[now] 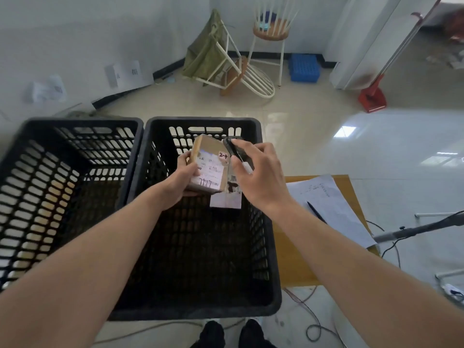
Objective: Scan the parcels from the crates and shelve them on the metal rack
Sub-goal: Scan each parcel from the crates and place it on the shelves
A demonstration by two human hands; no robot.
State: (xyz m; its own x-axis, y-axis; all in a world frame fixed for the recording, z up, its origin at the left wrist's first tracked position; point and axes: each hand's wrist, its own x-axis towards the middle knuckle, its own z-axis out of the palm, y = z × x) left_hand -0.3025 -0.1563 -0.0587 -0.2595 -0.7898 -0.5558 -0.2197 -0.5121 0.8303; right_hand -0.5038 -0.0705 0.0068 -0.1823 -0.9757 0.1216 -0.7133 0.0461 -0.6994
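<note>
The left hand (184,175) grips the parcel (209,167), long axis pointing away; the right hand (253,172), just beside, pinches the scanner (232,148) over its label.

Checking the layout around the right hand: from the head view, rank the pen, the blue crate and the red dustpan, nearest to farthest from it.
From the right hand:
1. Pen, just right, on paper.
2. Red dustpan, far right, on the floor.
3. Blue crate, by the back wall.

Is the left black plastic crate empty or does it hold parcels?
Apparently empty: the left black plastic crate shows only bare slotted walls and floor.
</note>
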